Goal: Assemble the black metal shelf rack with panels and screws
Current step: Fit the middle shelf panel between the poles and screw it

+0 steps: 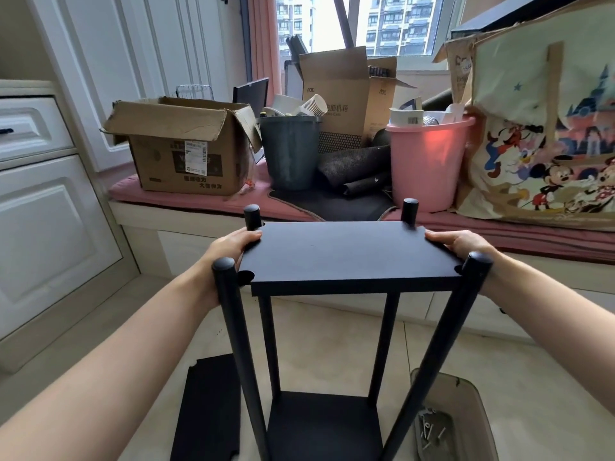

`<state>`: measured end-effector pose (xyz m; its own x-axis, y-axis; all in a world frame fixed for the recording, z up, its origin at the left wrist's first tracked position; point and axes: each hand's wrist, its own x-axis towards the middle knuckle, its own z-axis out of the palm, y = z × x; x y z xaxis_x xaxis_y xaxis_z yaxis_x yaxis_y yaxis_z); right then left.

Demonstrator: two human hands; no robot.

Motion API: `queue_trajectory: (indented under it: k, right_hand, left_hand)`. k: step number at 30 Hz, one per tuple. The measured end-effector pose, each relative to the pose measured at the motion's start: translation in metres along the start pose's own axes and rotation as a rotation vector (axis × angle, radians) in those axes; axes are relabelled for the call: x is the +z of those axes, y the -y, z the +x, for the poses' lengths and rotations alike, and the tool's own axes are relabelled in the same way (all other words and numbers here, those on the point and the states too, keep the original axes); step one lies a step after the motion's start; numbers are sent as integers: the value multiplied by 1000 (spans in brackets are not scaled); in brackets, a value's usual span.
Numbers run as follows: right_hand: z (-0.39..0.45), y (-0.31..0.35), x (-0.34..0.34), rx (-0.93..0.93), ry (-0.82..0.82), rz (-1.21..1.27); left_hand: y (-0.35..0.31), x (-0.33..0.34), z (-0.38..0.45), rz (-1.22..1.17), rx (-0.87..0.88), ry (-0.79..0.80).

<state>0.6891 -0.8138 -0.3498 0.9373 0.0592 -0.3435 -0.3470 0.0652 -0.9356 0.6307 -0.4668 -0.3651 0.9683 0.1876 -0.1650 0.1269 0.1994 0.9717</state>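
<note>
- Four black posts (233,314) stand upright in the middle of the frame, joined by a top panel (346,252) and a lower panel (324,424) near the bottom edge; the post tops rise just above the top panel at its corners.
- Left hand (229,246), at centre left, grips the top panel's left edge, thumb lying on its upper face, fingers hidden beneath.
- Right hand (457,244), at centre right, grips the right edge the same way, thumb on top, fingers out of sight under the panel.
- One spare black panel (208,407) lies flat on the floor at lower left, beside the rack's near left post.
- Loose screws (431,427) lie in a clear plastic tub (479,404) at lower right, just beside the near right post.
- Across the upper half, on a pink cushioned window seat (126,191), stand an open cardboard box (186,151), a dark bin (288,151), a pink bucket (429,161) and a cartoon-printed tote bag (545,134).
</note>
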Motion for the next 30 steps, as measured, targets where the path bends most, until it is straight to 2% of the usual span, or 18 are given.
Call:
queue_trajectory:
  k: [4,9,13,19,26,30]
  right_hand:
    - [2,-9,-2,21,37,48]
    - [1,-11,-1,0,-1,49]
    - [0,-10,6,-6,36,51]
    - [-3,-12,5,-31,56,-3]
    - [0,-15,2,-40,67,-35]
    - [4,-23,0,-38,82,-55]
  left_hand:
    - [7,-4,-7,-42,-55,-18]
    - [22,-18,-21,-126,-46,113]
    - [23,-18,-27,-151,-52,162]
    - [20,-10,-31,-165,-114,77]
    - [25,-12,-27,-184,-99,22]
    - [33,-16,-28,-133,-107,47]
